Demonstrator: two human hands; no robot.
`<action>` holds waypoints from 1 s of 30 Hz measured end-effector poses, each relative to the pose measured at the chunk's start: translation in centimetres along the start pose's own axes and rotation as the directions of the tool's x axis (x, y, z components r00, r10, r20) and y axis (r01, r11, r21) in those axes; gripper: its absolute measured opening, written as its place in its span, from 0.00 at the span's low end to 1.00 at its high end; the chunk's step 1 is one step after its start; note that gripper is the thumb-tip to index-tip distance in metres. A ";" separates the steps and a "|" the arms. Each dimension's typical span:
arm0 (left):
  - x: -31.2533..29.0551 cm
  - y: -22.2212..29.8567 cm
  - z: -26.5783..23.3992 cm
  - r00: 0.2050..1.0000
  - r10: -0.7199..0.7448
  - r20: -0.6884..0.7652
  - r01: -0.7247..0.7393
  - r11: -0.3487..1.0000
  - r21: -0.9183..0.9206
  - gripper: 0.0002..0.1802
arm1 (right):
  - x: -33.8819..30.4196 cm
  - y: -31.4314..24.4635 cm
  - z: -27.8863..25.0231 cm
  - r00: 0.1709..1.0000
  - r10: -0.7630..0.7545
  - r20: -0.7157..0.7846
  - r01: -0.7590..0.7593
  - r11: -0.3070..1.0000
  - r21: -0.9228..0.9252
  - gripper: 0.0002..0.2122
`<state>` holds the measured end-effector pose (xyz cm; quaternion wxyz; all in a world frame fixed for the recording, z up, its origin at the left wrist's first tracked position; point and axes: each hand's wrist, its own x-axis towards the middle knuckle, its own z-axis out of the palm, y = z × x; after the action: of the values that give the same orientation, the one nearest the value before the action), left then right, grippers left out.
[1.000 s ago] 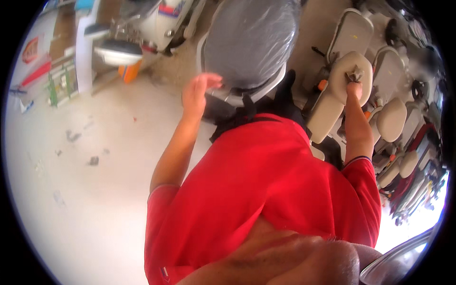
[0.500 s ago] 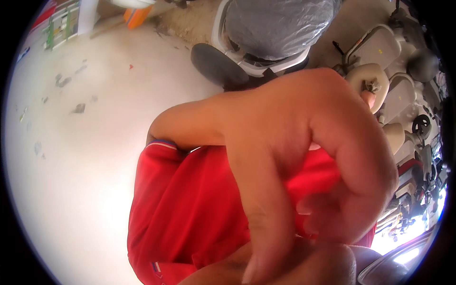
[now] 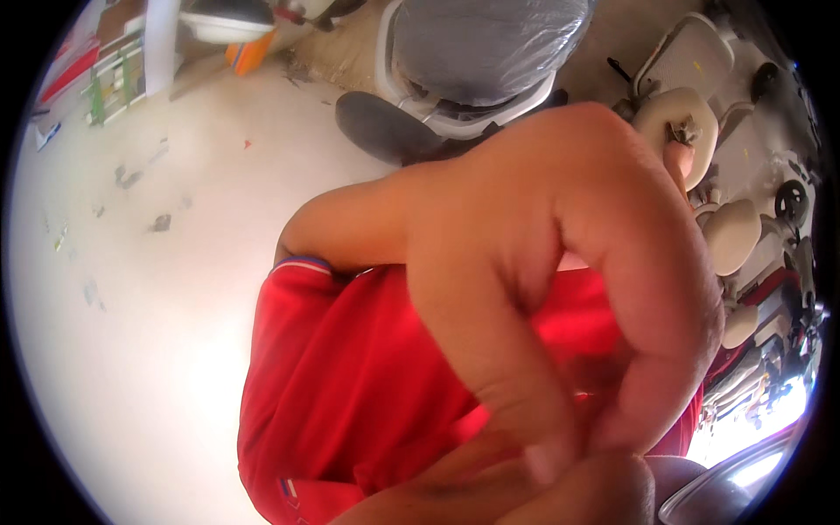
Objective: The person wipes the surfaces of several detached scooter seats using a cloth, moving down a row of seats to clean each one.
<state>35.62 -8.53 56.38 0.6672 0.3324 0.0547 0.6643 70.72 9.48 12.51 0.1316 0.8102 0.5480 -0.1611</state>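
Large and close, my left hand [image 3: 525, 236] fills the middle, its forearm crossing from the left. The back of the hand faces up. Its thumb and forefinger curl round towards each other, tips low and close together. Anything pinched between them is hidden or too small to name. At the lower edge lies other skin, apparently my right hand [image 3: 595, 494], right under those fingertips. That hand is cut off by the frame, so its fingers do not show clearly. A red garment [image 3: 350, 376] with blue and white trim spreads behind both.
Beyond the hands stands a chair [image 3: 490, 52] wrapped in grey plastic, with a dark armrest [image 3: 385, 127]. Beige chair parts and several chairs [image 3: 691, 66] crowd the right side. Scraps dot the pale floor [image 3: 157, 306]. An orange item [image 3: 249, 54] and a green-and-white rack [image 3: 114, 83] are at far left.
My left thumb has swung right and up, closer to the forefinger's tip. The hand has shifted slightly up and left in view, and the wrapped chair also appears farther left.
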 end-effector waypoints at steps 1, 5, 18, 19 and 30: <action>-0.2 0.2 1.0 1.000 0.000 -0.010 0.000 1.000 0.026 0.22 | -1.1 -2.1 0.5 0.999 -0.010 0.031 0.010 1.000 -0.006 0.22; 0.4 -0.5 0.5 1.000 -0.017 -0.003 0.017 1.000 0.019 0.20 | -2.2 -2.4 -0.5 0.999 -0.018 0.047 0.018 1.000 -0.006 0.22; 1.2 -1.2 1.3 0.997 -0.076 0.011 0.076 0.996 0.040 0.15 | -3.6 -3.6 -0.6 0.999 -0.044 0.009 0.044 0.998 0.053 0.20; 1.5 -1.1 1.1 0.997 -0.074 0.034 0.073 0.997 0.032 0.14 | -3.3 -3.0 -0.7 1.000 -0.031 0.001 0.031 0.998 0.053 0.20; 2.3 0.0 -1.0 0.987 -0.130 0.091 0.125 0.990 0.067 0.09 | -3.5 -2.5 -0.8 0.998 -0.038 -0.045 0.042 0.996 0.076 0.19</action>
<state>35.37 -6.01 56.41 0.6998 0.3796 0.0641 0.6017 67.30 7.73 14.57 0.0850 0.8069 0.5601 -0.1671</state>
